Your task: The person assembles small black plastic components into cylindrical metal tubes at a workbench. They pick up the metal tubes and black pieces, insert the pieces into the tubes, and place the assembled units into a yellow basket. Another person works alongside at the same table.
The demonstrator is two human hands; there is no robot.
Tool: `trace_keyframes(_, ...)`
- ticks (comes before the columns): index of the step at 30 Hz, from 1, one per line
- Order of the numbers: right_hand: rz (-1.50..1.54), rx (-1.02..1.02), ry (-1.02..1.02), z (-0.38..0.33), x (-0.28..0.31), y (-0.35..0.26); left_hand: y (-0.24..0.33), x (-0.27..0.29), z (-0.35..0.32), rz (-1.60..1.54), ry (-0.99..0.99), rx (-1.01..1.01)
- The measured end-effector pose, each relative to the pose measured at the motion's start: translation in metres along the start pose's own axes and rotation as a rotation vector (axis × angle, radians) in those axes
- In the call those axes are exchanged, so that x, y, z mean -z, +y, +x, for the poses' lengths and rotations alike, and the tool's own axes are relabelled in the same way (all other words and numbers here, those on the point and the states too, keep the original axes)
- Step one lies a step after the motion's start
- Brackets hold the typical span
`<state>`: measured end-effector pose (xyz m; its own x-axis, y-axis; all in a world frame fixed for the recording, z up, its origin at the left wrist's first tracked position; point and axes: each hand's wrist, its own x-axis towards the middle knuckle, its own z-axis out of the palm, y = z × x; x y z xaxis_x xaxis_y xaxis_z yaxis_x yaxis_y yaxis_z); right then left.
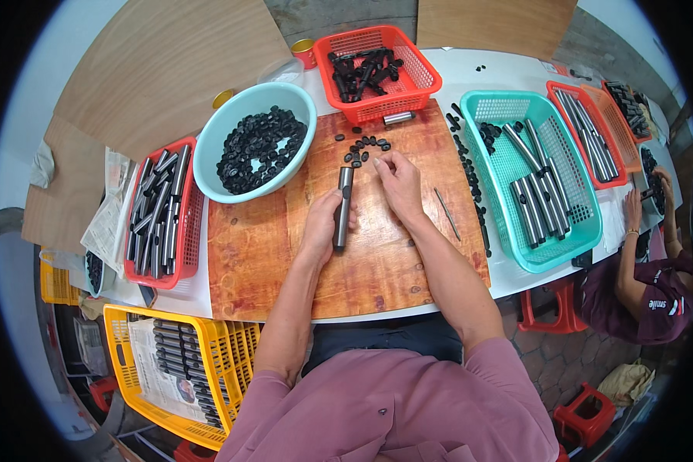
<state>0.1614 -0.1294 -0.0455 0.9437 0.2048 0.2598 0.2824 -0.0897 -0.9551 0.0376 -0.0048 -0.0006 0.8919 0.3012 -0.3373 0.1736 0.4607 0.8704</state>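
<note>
My left hand [322, 223] is wrapped round a shiny metal tube [344, 204] with a dark slot in its side. The tube points away from me over the wooden board [285, 262]. To its right, my right hand [399, 185] is closed in a pinch, thumb against fingers. Whatever lies between those fingertips, if anything, is too small to make out. Just beyond both hands several small black oval pieces [356, 157] are scattered on the board. A short metal tube [399, 118] lies at the board's far edge. A thin metal rod [446, 213] rests right of my right forearm.
A pale blue basin [205, 158] of black pieces stands left, beside a red basket [195, 239] of tubes. Another red basket [431, 81] is at the back. A turquoise basket [481, 173] is right, a yellow crate [242, 346] lower left. A co-worker's arm [631, 231] shows far right.
</note>
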Motion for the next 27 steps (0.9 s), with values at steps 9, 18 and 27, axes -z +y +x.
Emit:
trace_keyframes(9,-0.020,-0.016,0.014,0.000,-0.002,0.001,-0.002,0.006,0.015,0.344,0.041,-0.178)
trace_keyframes(18,-0.639,0.321,0.117,0.016,0.000,0.001,-0.010,0.019,0.017,0.023,-0.058,-0.186)
trace_keyframes(27,-0.790,0.492,-0.067,0.017,-0.004,0.001,-0.003,0.032,0.018,-0.269,-0.130,-0.069)
